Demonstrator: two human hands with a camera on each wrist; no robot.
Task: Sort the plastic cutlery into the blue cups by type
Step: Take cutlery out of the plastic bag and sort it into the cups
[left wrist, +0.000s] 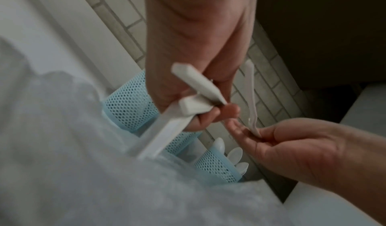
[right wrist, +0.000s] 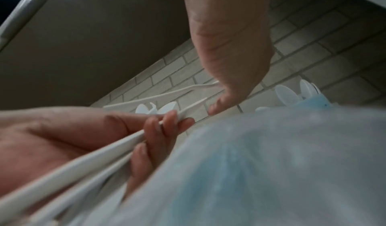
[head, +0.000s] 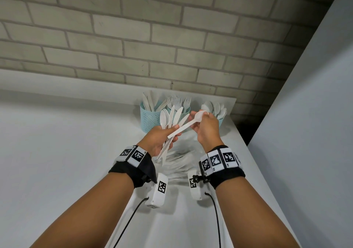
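My left hand grips a fanned bunch of white plastic spoons and knives by their handles, above the table. Just to its right, my right hand pinches a single white spoon near its bowl, with the handle slanting down-left across the left fingers. Three blue mesh cups stand behind by the wall: knives in the left cup, forks in the middle cup, spoons in the right cup, which is partly hidden by my right hand. The left wrist view shows the spoon edge-on between the right fingertips.
A loose pile of white cutlery lies on the white table under my hands. A brick wall runs behind the cups. A white panel stands to the right, and the table edge runs just right of my right wrist.
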